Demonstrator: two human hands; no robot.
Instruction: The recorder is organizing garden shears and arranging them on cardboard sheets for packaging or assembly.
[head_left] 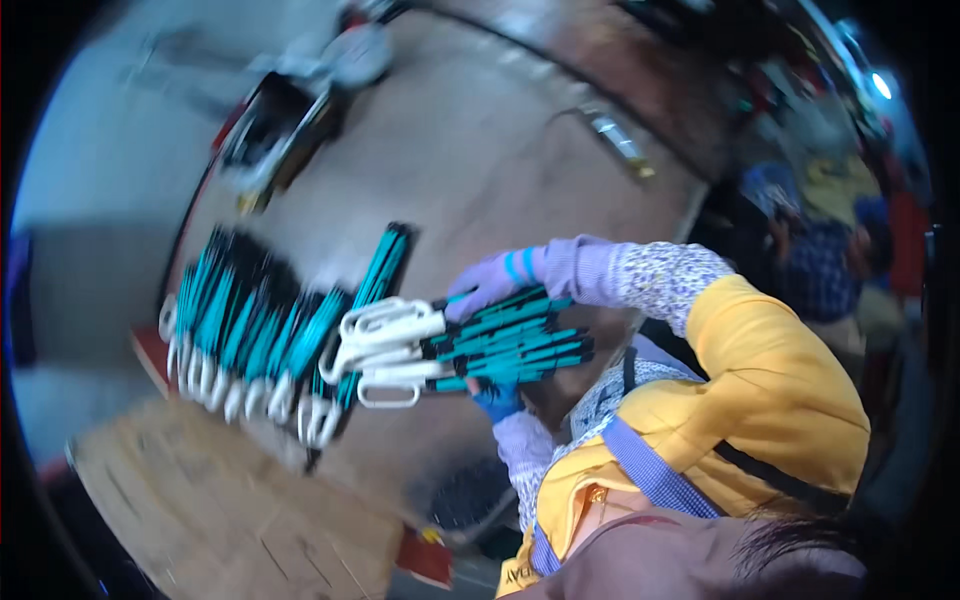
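A bundle of slim teal-and-black sticks with white loop handles [515,345] lies crosswise near the table's middle, handles pointing left. My right hand [490,288], in a purple glove with blue bands at the wrist, curls over the bundle's upper side beside the handles. My left hand [497,400], in a blue glove, grips its lower side; part of those fingers is hidden beneath the sticks. To the left, a fanned row of more such sticks [250,325] rests with its white handles toward the cardboard. A few longer teal sticks [385,262] stand out between row and bundle.
A large brown cardboard piece [230,500] covers the lower left. At the far left of the brown table [450,130] stands a dark boxy device [275,120]. A clear, yellow-ended tube-like object [618,140] lies at the far right. Another person [830,260] sits beyond the right edge.
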